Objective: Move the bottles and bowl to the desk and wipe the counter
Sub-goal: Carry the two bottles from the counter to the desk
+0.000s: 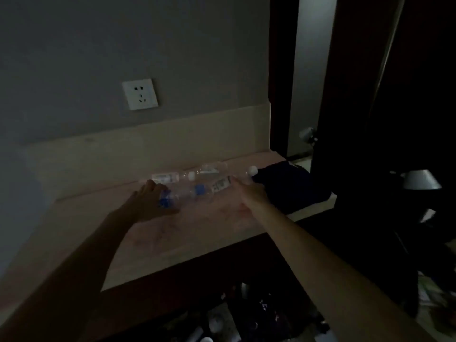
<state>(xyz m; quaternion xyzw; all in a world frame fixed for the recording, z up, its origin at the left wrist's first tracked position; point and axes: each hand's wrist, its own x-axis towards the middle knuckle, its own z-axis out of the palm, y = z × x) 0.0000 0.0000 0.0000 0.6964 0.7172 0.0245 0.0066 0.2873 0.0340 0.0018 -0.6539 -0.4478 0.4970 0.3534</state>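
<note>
- Your left hand (148,198) lies fingers-down over the blue-labelled end of a clear plastic bottle (182,193) on the pinkish counter (192,233); the fingers curl round that end, though the dim, blurred picture does not let you tell how firmly they close.
- That bottle lies on its side, long axis running from about 8 o'clock to 2 o'clock, with its blue cap (199,189) pointing toward 2 o'clock.
- Your right hand (249,193) reaches in from 5 o'clock, its fingers stretched toward a second clear bottle (229,182) with a pale printed label; whether they grip it or only touch it cannot be told.
- This second bottle also lies flat, its axis along the same slant, and its white cap (253,170) points to 2 o'clock, just beside a dark folded cloth (288,186).
- Behind these, nearer the backsplash (148,149), a third bottle (170,178) lies on its side with a white label, its white cap (191,175) pointing toward 3 o'clock.
- At 2 o'clock of that cap rests a fourth clear bottle (212,169), also lying down; which way it points is too blurred to tell.
- All four bottles sit grouped at the middle of the counter's back half.
- The dark cloth covers the counter's right end, at 3 o'clock of the bottles.
- A white wall socket (140,94) hangs at 11 o'clock above them.
</note>
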